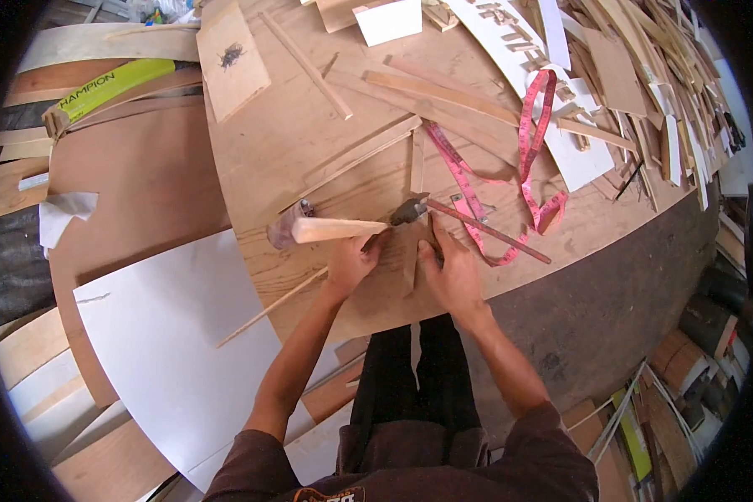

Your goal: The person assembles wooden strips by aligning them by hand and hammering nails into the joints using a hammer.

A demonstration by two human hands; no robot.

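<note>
A hammer with a dark metal head [409,211] and a pale wooden handle [339,229] is tilted over the work table. My left hand [354,266] is closed at the handle close to the head, its fingers partly hidden. Under the head lies a narrow wooden strip [410,266], joined or laid against a longer strip [364,155] at its far end. My right hand [458,272] grips the short strip's right side, thumb and index finger close to the hammer head. A thin reddish-brown stick [502,236] extends rightward from beside the head.
A pink measuring tape [525,138] lies looped at the right. A crumpled clear plastic item [284,227] sits by the handle's end. Loose wood strips [443,96] and a white panel [590,163] lie farther back. Below left is a white sheet [176,335].
</note>
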